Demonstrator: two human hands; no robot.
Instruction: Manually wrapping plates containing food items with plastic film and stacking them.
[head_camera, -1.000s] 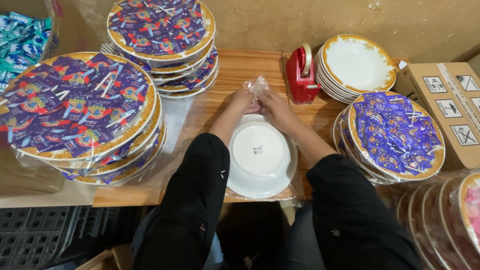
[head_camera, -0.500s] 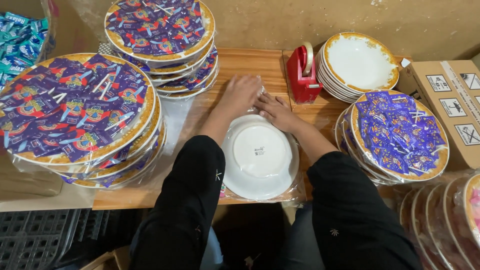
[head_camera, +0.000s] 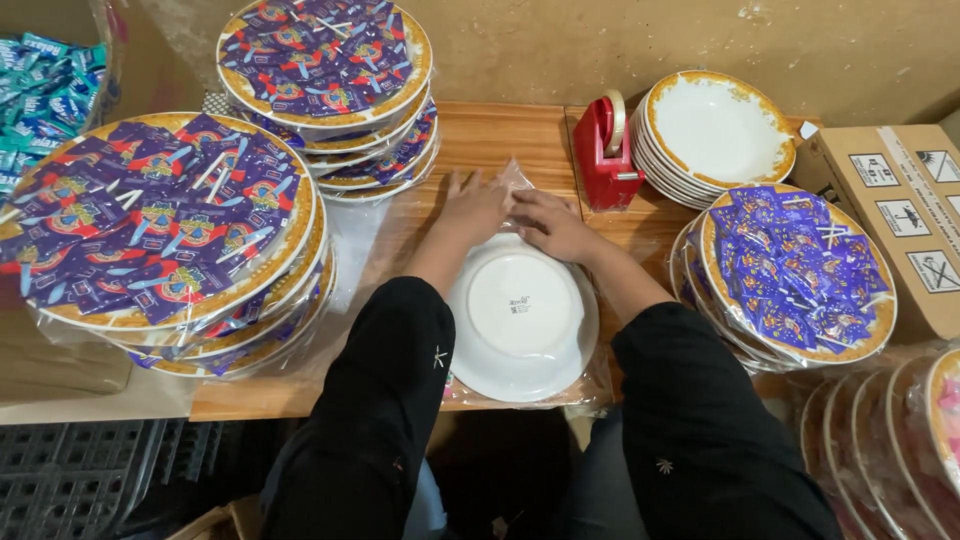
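Observation:
A white plate (head_camera: 522, 318) lies upside down inside a clear plastic bag (head_camera: 518, 180) on the wooden table (head_camera: 500, 135). My left hand (head_camera: 473, 205) presses flat on the bag at the plate's far rim, fingers spread. My right hand (head_camera: 550, 224) lies beside it, also pressing the loose plastic down just past the rim. Both arms wear black sleeves.
A red tape dispenser (head_camera: 606, 152) stands right of my hands. Behind it is a stack of bare white gold-rimmed plates (head_camera: 717, 135). Bagged plates loaded with purple sachets stand at left (head_camera: 160, 235), back (head_camera: 325, 70) and right (head_camera: 795, 270). A cardboard box (head_camera: 905, 215) sits far right.
Both hands held the bunched bag end up above the plate's far edge; they have since lowered and now flatten the plastic onto the table.

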